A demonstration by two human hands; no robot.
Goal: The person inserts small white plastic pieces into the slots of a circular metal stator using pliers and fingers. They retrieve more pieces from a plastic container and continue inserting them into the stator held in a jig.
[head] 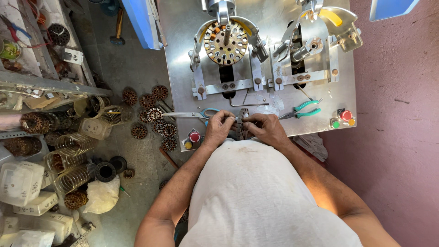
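Observation:
Both hands hold a round, dark slotted motor core (242,124) on edge at the near rim of a steel machine table (183,55). My left hand (218,128) pinches its left side and my right hand (267,128) grips its right side. A core wound with copper wire (225,42) sits on the left winding fixture at the back. The right fixture (311,45) carries a bare shaft. Scissors with blue handles (192,114) lie just left of my left hand. Green-handled pliers (302,110) lie right of my right hand.
Red, green and yellow push buttons (344,119) sit at the table's right corner, others (192,139) at its front left. Several wound cores (153,116) lie on the floor to the left. Wire coils (73,176), white plastic containers (20,183) and cluttered shelves (41,82) stand further left. A pink wall (402,114) bounds the right.

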